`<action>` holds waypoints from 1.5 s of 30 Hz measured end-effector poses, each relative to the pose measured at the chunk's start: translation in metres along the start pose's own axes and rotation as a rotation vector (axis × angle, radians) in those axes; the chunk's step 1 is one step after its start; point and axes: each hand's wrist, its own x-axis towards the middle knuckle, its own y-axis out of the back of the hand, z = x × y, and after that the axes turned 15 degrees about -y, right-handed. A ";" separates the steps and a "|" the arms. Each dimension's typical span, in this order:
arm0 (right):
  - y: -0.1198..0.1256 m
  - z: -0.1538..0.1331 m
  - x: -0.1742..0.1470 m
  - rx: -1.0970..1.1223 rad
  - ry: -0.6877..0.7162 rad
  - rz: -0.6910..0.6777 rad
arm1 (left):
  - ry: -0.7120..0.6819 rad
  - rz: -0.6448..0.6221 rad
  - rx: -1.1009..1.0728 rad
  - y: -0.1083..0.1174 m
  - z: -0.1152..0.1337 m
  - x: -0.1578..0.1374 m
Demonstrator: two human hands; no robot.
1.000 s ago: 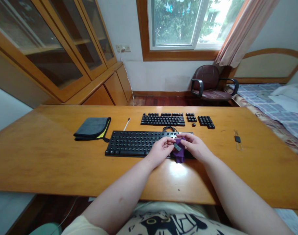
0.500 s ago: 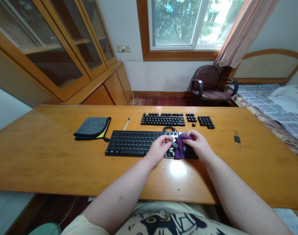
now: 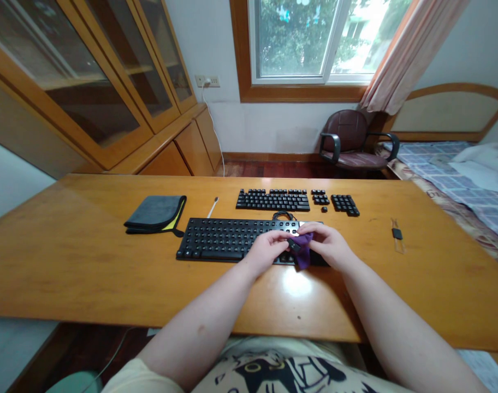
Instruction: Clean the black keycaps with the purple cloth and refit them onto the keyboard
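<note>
My left hand [image 3: 267, 251] pinches a small black keycap [image 3: 293, 245] above the right part of the keyboard base [image 3: 216, 240]. Most keys on that base are bare switches, with a few caps along its front row. Bunched in the fingers of my right hand [image 3: 330, 246] is a purple cloth [image 3: 303, 255], which touches the keycap and hangs over the base's front edge. Both hands are closed and close together, hiding the right end of the base.
Behind the base lie removed keycaps [image 3: 272, 201] in keyboard order, with a number-pad group [image 3: 345, 204] to the right. A folded grey cloth [image 3: 155, 213] and a small brush [image 3: 212, 207] lie left. A keycap puller [image 3: 397, 233] rests at right on the wooden desk [image 3: 110, 278].
My right hand has moved left toward my left hand, bringing the purple cloth against the keycap. The keycap has turned and now shows a darker side.
</note>
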 end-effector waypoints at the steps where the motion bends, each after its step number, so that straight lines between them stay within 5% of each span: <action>1: 0.000 0.001 0.001 0.022 -0.050 0.036 | -0.013 0.027 -0.001 0.000 0.000 0.000; 5: 0.001 0.002 0.001 0.095 -0.197 0.123 | -0.067 0.118 0.027 0.001 0.000 0.001; 10: 0.002 0.000 -0.001 -0.013 -0.239 -0.054 | -0.101 0.084 0.072 0.002 0.001 0.001; 16: 0.000 0.005 0.001 -0.020 -0.192 0.169 | -0.087 0.126 -0.018 0.001 0.002 0.001; 22: -0.004 0.009 -0.001 0.089 -0.205 -0.047 | -0.077 0.101 -0.016 0.001 -0.001 0.001; 27: -0.010 0.009 -0.002 0.168 -0.244 -0.082 | -0.064 0.105 -0.066 0.000 0.000 0.001; 34: -0.015 0.007 -0.002 0.178 -0.189 -0.059 | -0.092 0.082 -0.077 -0.001 -0.002 0.000; 45: -0.010 0.017 0.000 -0.145 0.062 0.009 | -0.133 0.169 -0.072 -0.002 -0.010 0.000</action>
